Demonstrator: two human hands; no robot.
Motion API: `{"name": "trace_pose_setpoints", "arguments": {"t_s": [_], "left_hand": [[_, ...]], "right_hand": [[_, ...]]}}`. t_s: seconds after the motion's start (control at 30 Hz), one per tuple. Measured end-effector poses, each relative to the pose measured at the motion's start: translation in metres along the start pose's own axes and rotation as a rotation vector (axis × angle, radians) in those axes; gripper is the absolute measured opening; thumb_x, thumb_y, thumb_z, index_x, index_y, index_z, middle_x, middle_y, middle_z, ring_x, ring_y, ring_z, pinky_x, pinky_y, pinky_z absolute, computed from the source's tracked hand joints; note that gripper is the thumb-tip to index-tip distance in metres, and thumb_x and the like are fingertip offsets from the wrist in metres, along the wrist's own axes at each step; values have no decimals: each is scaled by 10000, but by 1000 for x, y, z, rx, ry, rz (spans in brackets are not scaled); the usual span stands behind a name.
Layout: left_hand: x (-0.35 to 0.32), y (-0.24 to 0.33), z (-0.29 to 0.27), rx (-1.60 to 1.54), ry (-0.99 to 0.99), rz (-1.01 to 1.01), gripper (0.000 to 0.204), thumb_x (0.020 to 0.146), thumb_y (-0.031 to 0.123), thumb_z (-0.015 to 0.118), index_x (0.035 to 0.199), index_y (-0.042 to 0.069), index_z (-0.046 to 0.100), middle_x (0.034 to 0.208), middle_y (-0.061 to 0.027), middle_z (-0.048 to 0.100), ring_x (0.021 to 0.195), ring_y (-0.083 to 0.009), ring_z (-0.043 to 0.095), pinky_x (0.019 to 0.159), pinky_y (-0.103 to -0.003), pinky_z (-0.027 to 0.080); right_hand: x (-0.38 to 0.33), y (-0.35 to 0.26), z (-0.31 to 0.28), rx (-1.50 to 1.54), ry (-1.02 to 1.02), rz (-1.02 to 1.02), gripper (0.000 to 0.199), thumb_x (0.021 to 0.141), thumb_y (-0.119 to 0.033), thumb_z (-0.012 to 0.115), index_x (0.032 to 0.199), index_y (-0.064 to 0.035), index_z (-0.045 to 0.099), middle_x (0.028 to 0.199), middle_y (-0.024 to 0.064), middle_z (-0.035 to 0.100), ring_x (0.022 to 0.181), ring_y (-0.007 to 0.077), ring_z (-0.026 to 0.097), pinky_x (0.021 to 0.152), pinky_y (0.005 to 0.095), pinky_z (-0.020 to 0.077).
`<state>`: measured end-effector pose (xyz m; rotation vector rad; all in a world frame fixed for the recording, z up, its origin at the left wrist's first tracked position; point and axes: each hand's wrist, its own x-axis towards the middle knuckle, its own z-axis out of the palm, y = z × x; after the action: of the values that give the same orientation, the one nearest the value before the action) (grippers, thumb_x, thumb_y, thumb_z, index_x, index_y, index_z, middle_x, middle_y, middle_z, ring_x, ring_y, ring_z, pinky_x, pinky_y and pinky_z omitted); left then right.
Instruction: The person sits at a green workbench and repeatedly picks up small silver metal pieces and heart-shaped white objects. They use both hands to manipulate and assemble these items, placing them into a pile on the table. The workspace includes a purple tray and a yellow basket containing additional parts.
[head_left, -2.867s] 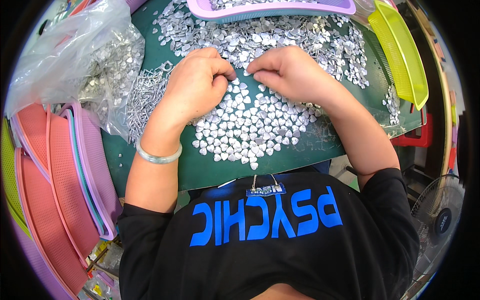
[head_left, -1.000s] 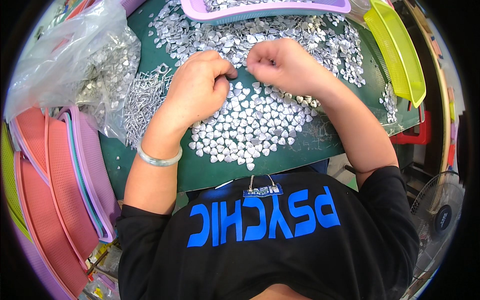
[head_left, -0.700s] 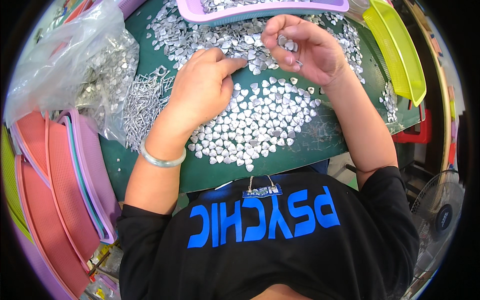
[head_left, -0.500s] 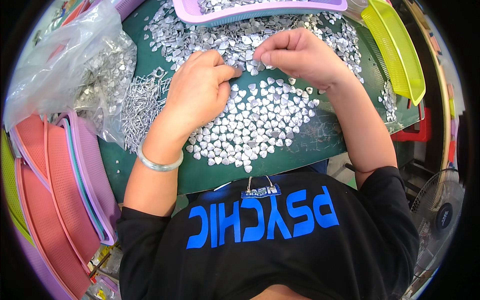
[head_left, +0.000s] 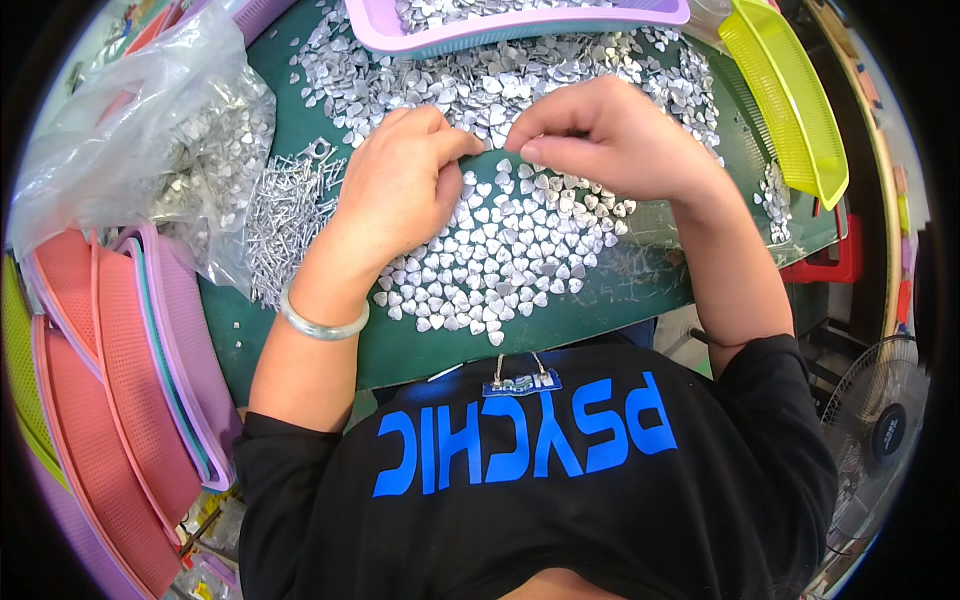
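you have both bare hands over the green tabletop [head_left: 420,358], meeting near the middle of the far side. your left hand [head_left: 398,182] rests palm down, index finger stretched toward the near edge of the heaped silver metal hearts [head_left: 455,85], thumb drawn in beside it; whether anything sits under those fingers, you can't tell from here. your right hand [head_left: 618,140] is curled, thumb and forefinger brought close together facing the left fingertip; a heart may be pinched there, but the fingers hide it.

the hearts are small and flat, which likely explains why you work with fingertips and a low wrist. nearer your body lies the loose spread of flat silver hearts [head_left: 500,250], mostly one layer deep, probably laid that way so each piece shows.

the lilac plastic basket with teal sides [head_left: 440,42] stands beyond the heap and bounds it at the far side. on your left, the pile of thin silver metal pins [head_left: 285,225] lies close by your forearm, with the clear plastic bag of silver hearts [head_left: 120,150] past it, so sideways room there looks tight. on your right there's more green surface to move over, up to the lime-green plastic basket [head_left: 790,110] and the table's edge.
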<state>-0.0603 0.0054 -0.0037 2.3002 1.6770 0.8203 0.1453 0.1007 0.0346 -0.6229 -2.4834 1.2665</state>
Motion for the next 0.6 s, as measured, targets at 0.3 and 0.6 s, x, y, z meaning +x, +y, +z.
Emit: {"name": "trace_pose_setpoints", "arguments": {"t_s": [0.3,0.6], "left_hand": [[7,4,6,-84,24,-55,112,759,59,629,850,84,690,786,-77,596,824,-288,585,707,-392,487],[7,5,21,-10,86,-62,73,770,77,671,835,43,668,754,-89,604,741,-285,583,681,-375,466]], "right_hand": [[47,-34,-110,-384,528,-178,198,874,-129,630,1017,6,655,771,61,677,663,228,637,596,369,490],[21,-20,-57,-391,321,-108,232,833,-125,680,1049,-47,647,1048,126,615,983,225,592,852,310,449]]}}
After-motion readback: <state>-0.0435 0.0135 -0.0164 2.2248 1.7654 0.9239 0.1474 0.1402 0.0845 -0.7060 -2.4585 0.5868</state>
